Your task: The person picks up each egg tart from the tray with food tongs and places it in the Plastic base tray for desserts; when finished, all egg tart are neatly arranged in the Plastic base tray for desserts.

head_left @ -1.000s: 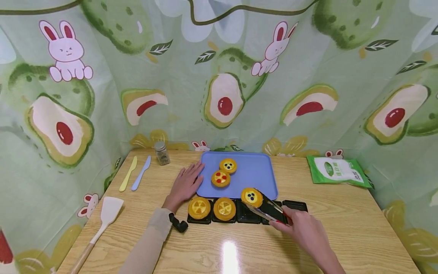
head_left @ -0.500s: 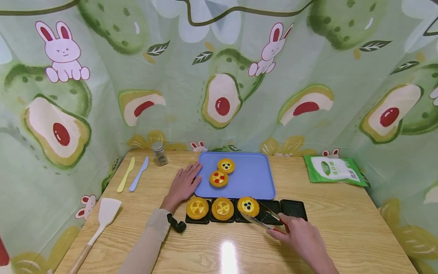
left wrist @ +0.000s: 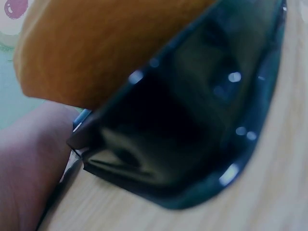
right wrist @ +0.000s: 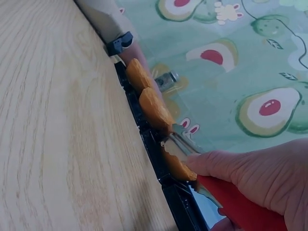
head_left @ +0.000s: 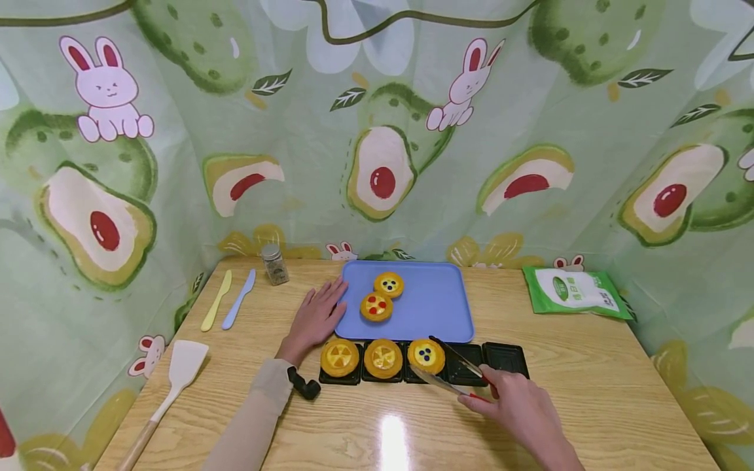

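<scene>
My right hand (head_left: pixel 518 399) grips red-handled metal tongs (head_left: pixel 438 383), their arms spread on either side of an egg tart with blueberry-like dots (head_left: pixel 427 355). This tart sits in the third black plastic box (head_left: pixel 412 377) of a row. In the right wrist view, the tong arm overlaps the tart's near side, and the red handle (right wrist: pixel 240 207) lies in the palm. To the left, two tarts with orange wedges, one (head_left: pixel 383 358) beside the other (head_left: pixel 340 358), fill the first two boxes. My left hand (head_left: pixel 315 317) lies flat, fingertips at the left rim of the blue tray (head_left: pixel 430 294).
On the tray are a red-dotted tart (head_left: pixel 376 307) and a blue-dotted one (head_left: pixel 389 285). A spatula (head_left: pixel 185 366), yellow knife (head_left: pixel 216 301), blue knife (head_left: pixel 239 299) and shaker jar (head_left: pixel 275 264) lie or stand left. A green-white packet (head_left: pixel 577 292) is at back right.
The tongs have brought the blue-dotted tart left and down into the third box. Their arms have since spread slightly apart around it. My left hand has stayed at the tray.
</scene>
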`<state>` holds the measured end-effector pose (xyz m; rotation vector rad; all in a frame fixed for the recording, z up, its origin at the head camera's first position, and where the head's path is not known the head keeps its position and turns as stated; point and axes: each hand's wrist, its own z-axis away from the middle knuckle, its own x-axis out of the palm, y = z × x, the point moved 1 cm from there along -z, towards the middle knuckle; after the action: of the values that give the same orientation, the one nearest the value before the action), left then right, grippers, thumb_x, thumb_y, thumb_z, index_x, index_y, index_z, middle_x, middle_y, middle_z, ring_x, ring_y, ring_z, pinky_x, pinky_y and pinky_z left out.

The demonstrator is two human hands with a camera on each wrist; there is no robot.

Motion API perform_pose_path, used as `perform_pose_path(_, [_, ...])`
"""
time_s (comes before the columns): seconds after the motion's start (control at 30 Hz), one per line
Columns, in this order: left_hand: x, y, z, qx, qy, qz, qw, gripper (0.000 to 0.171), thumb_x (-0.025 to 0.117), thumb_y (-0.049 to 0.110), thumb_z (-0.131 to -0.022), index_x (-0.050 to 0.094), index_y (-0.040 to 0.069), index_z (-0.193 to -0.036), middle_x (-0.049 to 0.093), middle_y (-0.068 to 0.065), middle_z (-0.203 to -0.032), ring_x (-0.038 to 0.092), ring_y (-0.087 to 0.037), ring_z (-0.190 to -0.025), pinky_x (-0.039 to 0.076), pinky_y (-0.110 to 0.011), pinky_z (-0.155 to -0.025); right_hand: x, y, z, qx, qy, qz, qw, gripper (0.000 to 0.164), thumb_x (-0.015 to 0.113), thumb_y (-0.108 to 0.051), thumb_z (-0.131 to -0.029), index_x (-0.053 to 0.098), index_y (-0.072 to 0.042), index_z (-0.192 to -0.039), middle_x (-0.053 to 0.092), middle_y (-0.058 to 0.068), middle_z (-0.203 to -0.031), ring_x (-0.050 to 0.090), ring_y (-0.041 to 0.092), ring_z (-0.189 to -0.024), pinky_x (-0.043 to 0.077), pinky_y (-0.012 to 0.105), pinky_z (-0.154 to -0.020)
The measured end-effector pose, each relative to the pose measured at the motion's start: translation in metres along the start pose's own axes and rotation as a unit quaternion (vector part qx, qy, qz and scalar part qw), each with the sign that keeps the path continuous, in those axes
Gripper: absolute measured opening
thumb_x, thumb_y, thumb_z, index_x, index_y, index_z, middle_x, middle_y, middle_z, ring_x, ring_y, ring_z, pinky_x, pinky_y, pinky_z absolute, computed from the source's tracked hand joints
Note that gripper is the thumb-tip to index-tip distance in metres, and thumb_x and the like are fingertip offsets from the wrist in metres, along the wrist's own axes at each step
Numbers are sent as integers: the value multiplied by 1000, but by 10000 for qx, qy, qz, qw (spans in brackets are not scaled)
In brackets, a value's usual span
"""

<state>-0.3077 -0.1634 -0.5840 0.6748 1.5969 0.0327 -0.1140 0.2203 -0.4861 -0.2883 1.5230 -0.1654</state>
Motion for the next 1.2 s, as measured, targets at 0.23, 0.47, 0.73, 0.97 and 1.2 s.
perform_pose_path(0.23, [-1,1,0,-5,8,-26,10000,59,35,45,-113,29,23,-167,22,4,-173,21,-29,-160,12,-57,-127,-5,-1,2,69,25,-207,9998,48,84,-62,-78,64,-20,-88,46,-7,-63,39,12,-52,27,29,-47])
perform_pose_path(0.47, [-1,0,0,12,90,-20,10000,59,35,45,-113,30,22,-167,23,3,-173,22,-30,-159,11,-58,-127,-8,-4,1,68,99,-313,9994,48,82,-64,-80,61,-21,-87,48,-7,-66,40,12,-53,29,29,-46])
perform_pose_path(0.73, [3,-1,0,65,147,2,9999,59,36,45,-112,32,20,-166,25,0,-173,23,-33,-159,13,-60,-126,-9,-9,-4,-34,269,-342,9990,70,82,-64,-79,75,-10,-123,52,-7,-69,43,11,-57,34,28,-47])
perform_pose_path(0.97, [3,-1,0,27,83,14,10000,60,33,46,-113,29,23,-167,22,3,-173,21,-31,-160,11,-59,-127,-9,-15,-12,-191,324,-456,9983,62,81,-65,-81,76,-16,-119,49,-9,-64,43,10,-57,34,27,-47])
perform_pose_path(1.2, [2,-2,0,24,83,9,10000,60,34,46,-113,30,22,-167,23,2,-173,21,-31,-160,11,-58,-127,-9,-20,-20,-383,559,-427,9968,70,81,-65,-81,76,-14,-128,42,-9,-60,36,8,-52,27,26,-45])
